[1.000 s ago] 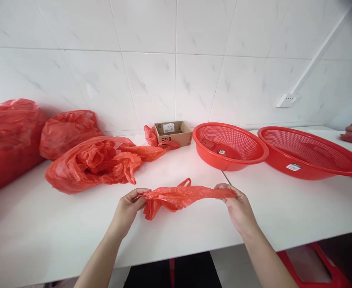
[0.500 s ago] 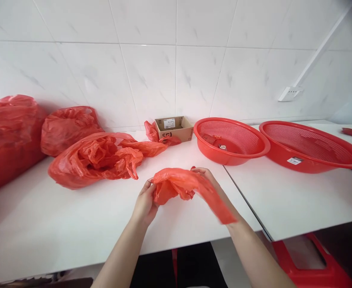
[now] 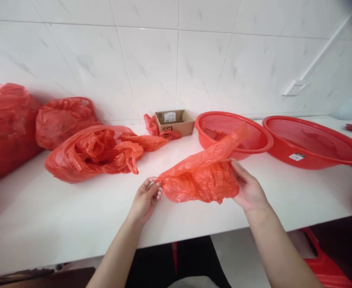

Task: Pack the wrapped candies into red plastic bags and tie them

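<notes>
At the far left of the frame, large bulging red plastic bag on the white tabletop, cut off by the edge of the view. Just right of it, smaller rounded red sack, close to the tiled wall. Left of centre and in front of that sack, crumpled red carrier bag, loosely gathered, with a twisted end trailing toward the middle.

Just below centre, left hand, grip pinched together, thumb and fingertips clamped on the left corner of the held red bag. Position of this bag: mid-frame, raised between both hands, wrinkled and spread sideways, with a flat strip jutting to the upper right across part of the left colander. Above, near the wall, small open cardboard box, with red plastic bunched beside it.

At the bag's right end, right hand, thumb along the edge, other fingers hidden behind the plastic; cannot tell if clamped or merely supporting.

Farther right, wider red colander with a white label; above, wall socket. Lower right corner: red stool, partly hidden.
</notes>
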The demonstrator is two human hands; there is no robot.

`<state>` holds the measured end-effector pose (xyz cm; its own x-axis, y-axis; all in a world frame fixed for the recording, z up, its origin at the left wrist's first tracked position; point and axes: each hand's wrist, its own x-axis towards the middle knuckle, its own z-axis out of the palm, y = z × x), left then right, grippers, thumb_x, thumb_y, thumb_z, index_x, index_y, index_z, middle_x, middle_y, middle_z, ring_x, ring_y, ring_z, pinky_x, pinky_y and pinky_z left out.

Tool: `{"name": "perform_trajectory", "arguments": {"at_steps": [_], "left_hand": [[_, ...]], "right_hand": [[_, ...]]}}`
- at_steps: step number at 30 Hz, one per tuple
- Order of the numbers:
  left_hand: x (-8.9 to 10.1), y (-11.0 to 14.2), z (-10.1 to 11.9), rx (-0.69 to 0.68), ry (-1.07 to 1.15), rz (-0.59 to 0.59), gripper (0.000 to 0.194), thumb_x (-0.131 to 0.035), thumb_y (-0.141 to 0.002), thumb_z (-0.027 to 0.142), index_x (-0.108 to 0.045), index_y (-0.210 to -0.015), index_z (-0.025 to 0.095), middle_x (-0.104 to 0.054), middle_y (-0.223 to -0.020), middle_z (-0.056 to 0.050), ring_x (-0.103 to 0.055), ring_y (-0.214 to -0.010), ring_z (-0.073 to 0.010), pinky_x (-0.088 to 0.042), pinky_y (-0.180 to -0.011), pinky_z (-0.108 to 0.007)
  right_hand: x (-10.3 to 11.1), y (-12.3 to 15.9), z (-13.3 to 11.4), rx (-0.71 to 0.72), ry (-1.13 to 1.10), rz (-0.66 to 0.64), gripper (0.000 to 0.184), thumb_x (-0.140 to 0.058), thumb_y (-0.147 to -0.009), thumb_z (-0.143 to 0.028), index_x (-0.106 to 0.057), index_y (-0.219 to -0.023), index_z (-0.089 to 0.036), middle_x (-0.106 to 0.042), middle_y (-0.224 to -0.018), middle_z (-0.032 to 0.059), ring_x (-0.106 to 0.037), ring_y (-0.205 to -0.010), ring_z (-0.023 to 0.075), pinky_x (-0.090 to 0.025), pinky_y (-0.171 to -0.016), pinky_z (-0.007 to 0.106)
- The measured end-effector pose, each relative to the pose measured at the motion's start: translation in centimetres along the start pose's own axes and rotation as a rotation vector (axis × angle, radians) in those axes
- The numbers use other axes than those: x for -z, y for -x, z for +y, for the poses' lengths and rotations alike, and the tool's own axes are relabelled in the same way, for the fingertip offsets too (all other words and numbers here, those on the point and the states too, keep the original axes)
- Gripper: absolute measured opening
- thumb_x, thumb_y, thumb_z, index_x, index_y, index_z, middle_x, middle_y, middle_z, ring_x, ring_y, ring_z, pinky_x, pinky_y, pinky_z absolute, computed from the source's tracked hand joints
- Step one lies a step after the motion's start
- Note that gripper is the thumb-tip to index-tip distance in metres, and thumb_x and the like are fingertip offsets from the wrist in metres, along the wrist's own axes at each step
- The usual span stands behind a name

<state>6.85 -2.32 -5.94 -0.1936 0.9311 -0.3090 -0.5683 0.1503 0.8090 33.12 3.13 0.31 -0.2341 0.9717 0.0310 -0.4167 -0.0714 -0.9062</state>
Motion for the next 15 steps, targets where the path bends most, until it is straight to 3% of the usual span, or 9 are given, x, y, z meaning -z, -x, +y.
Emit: {"name": "perform_trajectory", "arguments": {"at_steps": [3, 6, 8, 9, 11, 13, 15], "left_hand": [[0.2, 0.7, 0.3, -0.028, -0.064, 0.022, 0.043, -0.087, -0.059, 0.027, -0.059, -0.090, 0.018, -0.060, -0.072, 0.003, -0.057, -0.057, -0.0068, -0.048, -0.056, -0.018], [-0.2, 2.2, 1.5, -0.159, -0.136, 0.126, 0.038, -0.083, -0.067, 0.033, -0.059, -0.093, 0.021, -0.061, -0.089, 0.003, -0.061, -0.071, -0.0083, -0.053, -0.069, -0.020], [-1.4, 3.6, 2.2, -0.297, -0.304, 0.143, 0.029, -0.078, -0.074, 0.038, -0.061, -0.091, 0.022, -0.060, -0.092, 0.002, -0.060, -0.077, -0.0106, -0.053, -0.072, -0.022], [-2.2, 4.2, 2.4, -0.349, -0.417, 0.103, 0.026, -0.075, -0.076, 0.039, -0.062, -0.090, 0.022, -0.061, -0.093, 0.000, -0.060, -0.080, -0.0130, -0.053, -0.072, -0.024], [-4.0, 5.1, 2.5, -0.343, -0.573, -0.088, 0.028, -0.074, -0.077, 0.041, -0.065, -0.095, 0.022, -0.065, -0.102, -0.005, -0.061, -0.091, -0.0191, -0.053, -0.076, -0.028], [-5.7, 5.3, 2.2, -0.274, -0.567, -0.267, 0.036, -0.073, -0.078, 0.044, -0.064, -0.105, 0.021, -0.066, -0.110, -0.008, -0.061, -0.099, -0.0226, -0.051, -0.083, -0.032], [-6.6, 5.0, 1.8, -0.259, -0.522, -0.308, 0.036, -0.068, -0.081, 0.048, -0.064, -0.101, 0.018, -0.067, -0.099, -0.008, -0.061, -0.090, -0.0213, -0.050, -0.080, -0.032]], "right_hand": [[-0.3, -1.0, -1.4, 0.071, -0.030, 0.057, 0.021, -0.067, -0.081, -0.045, -0.066, -0.091, -0.026, -0.067, -0.094, 0.0013, -0.065, -0.084, 0.0196, -0.052, -0.070, 0.032], [-1.0, -1.4, -2.3, 0.199, 0.088, 0.126, 0.022, -0.068, -0.081, -0.044, -0.059, -0.079, -0.024, -0.060, -0.078, -0.0009, -0.058, -0.066, 0.0153, -0.047, -0.059, 0.028], [-1.9, -1.2, -2.4, 0.297, 0.235, 0.173, 0.029, -0.069, -0.083, -0.043, -0.052, -0.071, -0.023, -0.051, -0.068, -0.0031, -0.049, -0.058, 0.0115, -0.042, -0.053, 0.025], [-2.6, -0.8, -2.2, 0.322, 0.317, 0.166, 0.032, -0.069, -0.084, -0.043, -0.049, -0.069, -0.022, -0.048, -0.065, -0.0036, -0.045, -0.056, 0.0105, -0.040, -0.052, 0.023], [-4.1, 0.0, -1.5, 0.301, 0.461, 0.054, 0.034, -0.066, -0.086, -0.043, -0.047, -0.068, -0.022, -0.047, -0.065, -0.0034, -0.045, -0.057, 0.0104, -0.040, -0.052, 0.023], [-5.6, 1.0, -0.6, 0.232, 0.558, -0.127, 0.031, -0.063, -0.088, -0.042, -0.049, -0.070, -0.022, -0.051, -0.071, -0.0016, -0.050, -0.064, 0.0121, -0.045, -0.056, 0.024], [-6.5, 1.7, 0.2, 0.169, 0.609, -0.267, 0.024, -0.062, -0.088, -0.040, -0.054, -0.075, -0.021, -0.057, -0.084, 0.0011, -0.055, -0.074, 0.0143, -0.049, -0.061, 0.025]]}}
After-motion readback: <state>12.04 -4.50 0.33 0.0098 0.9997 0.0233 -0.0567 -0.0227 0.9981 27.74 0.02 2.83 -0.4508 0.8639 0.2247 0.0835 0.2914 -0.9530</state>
